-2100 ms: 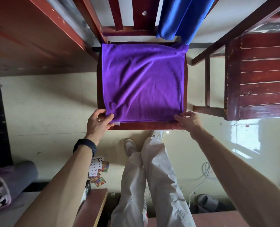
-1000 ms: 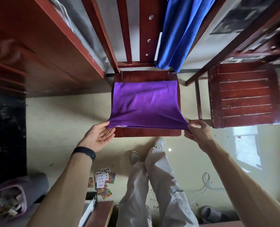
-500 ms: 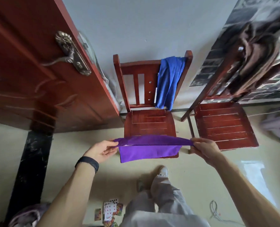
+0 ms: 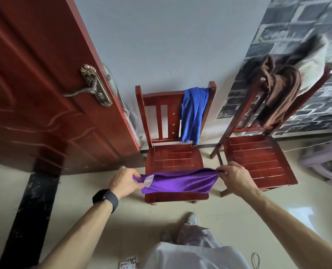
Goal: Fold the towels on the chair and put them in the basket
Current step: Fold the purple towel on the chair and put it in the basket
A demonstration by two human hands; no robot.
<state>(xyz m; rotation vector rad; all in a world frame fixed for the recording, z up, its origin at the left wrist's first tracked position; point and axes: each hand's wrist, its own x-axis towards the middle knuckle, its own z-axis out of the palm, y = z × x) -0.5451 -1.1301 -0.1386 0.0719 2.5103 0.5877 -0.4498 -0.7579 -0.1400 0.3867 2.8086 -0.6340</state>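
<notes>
A purple towel (image 4: 177,182) hangs folded between my two hands, just above the front edge of a red wooden chair (image 4: 175,156). My left hand (image 4: 125,180) pinches its left end, where a white label shows. My right hand (image 4: 236,176) pinches its right end. A blue towel (image 4: 194,115) is draped over the right side of that chair's backrest. No basket is in view.
A second red chair (image 4: 258,156) stands to the right with a brown cloth (image 4: 277,88) over its back. A red door (image 4: 45,84) stands open at the left. Playing cards (image 4: 129,264) lie on the floor by my feet. A pale stool (image 4: 324,164) is at far right.
The purple towel lay flat on the chair seat; both hands lifted its near edge off the seat. It now hangs folded between them, and my view has risen.
</notes>
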